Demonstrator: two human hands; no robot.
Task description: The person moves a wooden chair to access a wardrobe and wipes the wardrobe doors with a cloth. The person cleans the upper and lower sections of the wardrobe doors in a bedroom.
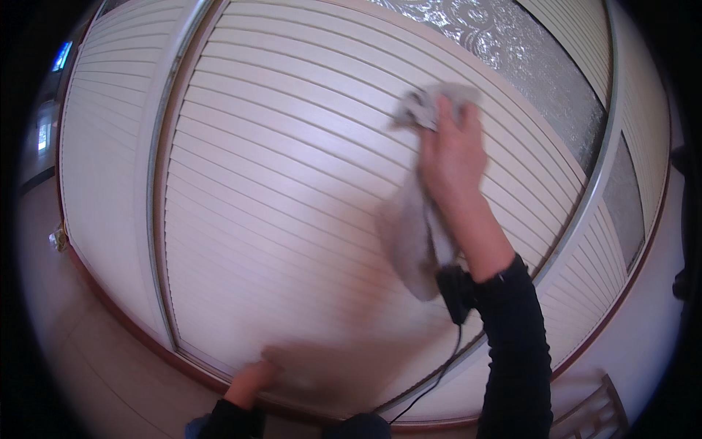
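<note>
My right hand (pixel 455 157) is pressed against a white slatted sliding door (pixel 292 132), its fingers closed on a grey cloth (pixel 413 241). One end of the cloth bunches above the fingertips, and the rest hangs beside the wrist, slightly blurred. Low down on the left, my left hand (pixel 254 378) is close to the lower part of the door. Its fingers are blurred, so I cannot make out whether they are apart or closed, or whether they touch the panel.
Silver metal frames (pixel 162 161) border the door. A patterned glass strip (pixel 504 51) crosses its upper right. A black box (pixel 455 293) with a cable sits at my right wrist. A wooden slatted chair (pixel 596 417) stands at the lower right. Tiled floor (pixel 95 344) lies at the left.
</note>
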